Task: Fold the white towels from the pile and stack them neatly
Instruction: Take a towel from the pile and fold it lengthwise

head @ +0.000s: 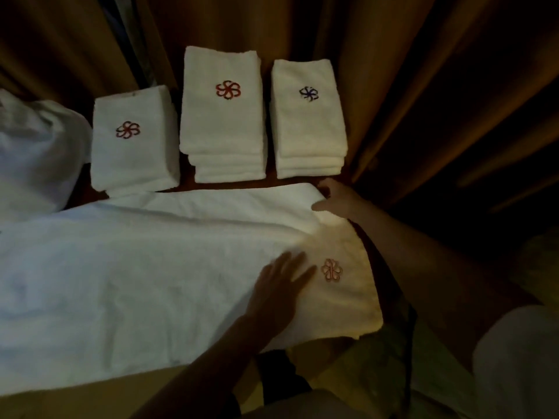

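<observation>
The left hand point(282, 285) lies flat on the spread towel point(169, 267) at frame centre, the right hand point(335, 196) pinching its far corner (any jerk could topple the stacks point(222, 116) just above).

Left hand point(279, 287) flat; right hand point(338, 196) fingers curled.

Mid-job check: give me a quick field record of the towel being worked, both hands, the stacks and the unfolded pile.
towel in work: large white terry towel spread flat, pink emblem near its right end
left hand: open, flat on the towel beside the emblem
right hand: at the towel's far right corner; grip unclear
folded stacks: three behind, left stack, middle stack, right stack
unfolded pile: crumpled white towels at far left
</observation>
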The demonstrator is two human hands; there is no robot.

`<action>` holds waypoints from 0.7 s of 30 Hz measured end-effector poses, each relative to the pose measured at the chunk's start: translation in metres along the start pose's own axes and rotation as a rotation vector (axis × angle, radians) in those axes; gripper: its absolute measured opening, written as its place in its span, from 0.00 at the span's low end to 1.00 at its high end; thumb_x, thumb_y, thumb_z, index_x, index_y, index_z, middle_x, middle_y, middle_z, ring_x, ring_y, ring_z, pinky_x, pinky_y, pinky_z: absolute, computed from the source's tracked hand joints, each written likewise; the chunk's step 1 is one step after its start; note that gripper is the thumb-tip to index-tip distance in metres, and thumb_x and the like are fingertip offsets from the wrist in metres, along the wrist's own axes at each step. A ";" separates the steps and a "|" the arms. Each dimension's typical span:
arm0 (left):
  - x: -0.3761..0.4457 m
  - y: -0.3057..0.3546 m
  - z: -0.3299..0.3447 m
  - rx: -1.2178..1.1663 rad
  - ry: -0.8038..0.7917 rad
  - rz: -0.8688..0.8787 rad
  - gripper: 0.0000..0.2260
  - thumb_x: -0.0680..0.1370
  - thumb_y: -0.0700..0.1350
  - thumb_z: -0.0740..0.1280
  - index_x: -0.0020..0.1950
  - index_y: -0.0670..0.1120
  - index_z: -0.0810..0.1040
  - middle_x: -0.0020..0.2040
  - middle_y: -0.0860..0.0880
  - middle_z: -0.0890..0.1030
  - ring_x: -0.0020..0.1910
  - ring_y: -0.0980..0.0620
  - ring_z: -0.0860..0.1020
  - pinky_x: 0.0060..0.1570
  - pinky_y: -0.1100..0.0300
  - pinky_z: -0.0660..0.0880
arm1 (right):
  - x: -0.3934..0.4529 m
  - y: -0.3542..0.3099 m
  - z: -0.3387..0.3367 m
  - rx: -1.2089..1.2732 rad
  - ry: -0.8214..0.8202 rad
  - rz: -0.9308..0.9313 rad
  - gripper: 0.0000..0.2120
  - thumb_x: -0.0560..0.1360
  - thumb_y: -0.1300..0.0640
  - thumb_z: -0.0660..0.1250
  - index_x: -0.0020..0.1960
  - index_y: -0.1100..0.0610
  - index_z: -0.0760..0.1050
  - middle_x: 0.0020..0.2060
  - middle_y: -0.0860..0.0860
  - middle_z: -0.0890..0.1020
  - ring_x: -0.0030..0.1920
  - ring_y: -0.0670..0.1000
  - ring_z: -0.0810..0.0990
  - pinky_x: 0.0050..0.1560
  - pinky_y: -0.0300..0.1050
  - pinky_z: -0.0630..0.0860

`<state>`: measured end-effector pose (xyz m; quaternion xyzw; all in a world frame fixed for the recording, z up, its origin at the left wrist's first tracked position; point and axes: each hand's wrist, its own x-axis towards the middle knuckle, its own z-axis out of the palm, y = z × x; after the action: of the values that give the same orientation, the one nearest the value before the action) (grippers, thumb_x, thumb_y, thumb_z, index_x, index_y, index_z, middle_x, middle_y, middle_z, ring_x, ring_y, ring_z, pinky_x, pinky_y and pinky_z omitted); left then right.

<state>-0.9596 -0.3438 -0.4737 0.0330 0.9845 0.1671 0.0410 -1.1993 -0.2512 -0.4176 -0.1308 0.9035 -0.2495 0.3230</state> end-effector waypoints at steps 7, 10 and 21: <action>0.020 0.028 0.014 0.148 -0.095 -0.143 0.27 0.78 0.62 0.54 0.75 0.54 0.67 0.76 0.43 0.66 0.74 0.32 0.62 0.65 0.37 0.67 | 0.002 0.008 -0.014 0.232 -0.032 -0.174 0.24 0.73 0.56 0.72 0.68 0.51 0.72 0.60 0.48 0.75 0.59 0.50 0.74 0.54 0.44 0.72; 0.020 0.022 0.016 0.166 -0.077 -0.160 0.28 0.78 0.62 0.53 0.77 0.55 0.63 0.78 0.43 0.62 0.75 0.31 0.59 0.67 0.35 0.64 | -0.016 0.011 -0.035 0.575 -0.148 -0.180 0.22 0.75 0.60 0.72 0.66 0.48 0.73 0.58 0.47 0.78 0.57 0.48 0.78 0.50 0.39 0.76; 0.031 0.022 0.009 0.193 -0.121 -0.186 0.28 0.79 0.62 0.46 0.79 0.58 0.56 0.80 0.40 0.54 0.76 0.27 0.51 0.70 0.31 0.57 | -0.067 0.062 -0.026 -0.678 0.400 -0.746 0.08 0.78 0.51 0.62 0.52 0.55 0.73 0.49 0.53 0.73 0.51 0.56 0.72 0.49 0.49 0.64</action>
<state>-0.9883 -0.3175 -0.4766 -0.0444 0.9906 0.0646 0.1124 -1.1698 -0.1625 -0.3989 -0.4895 0.8694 -0.0616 -0.0260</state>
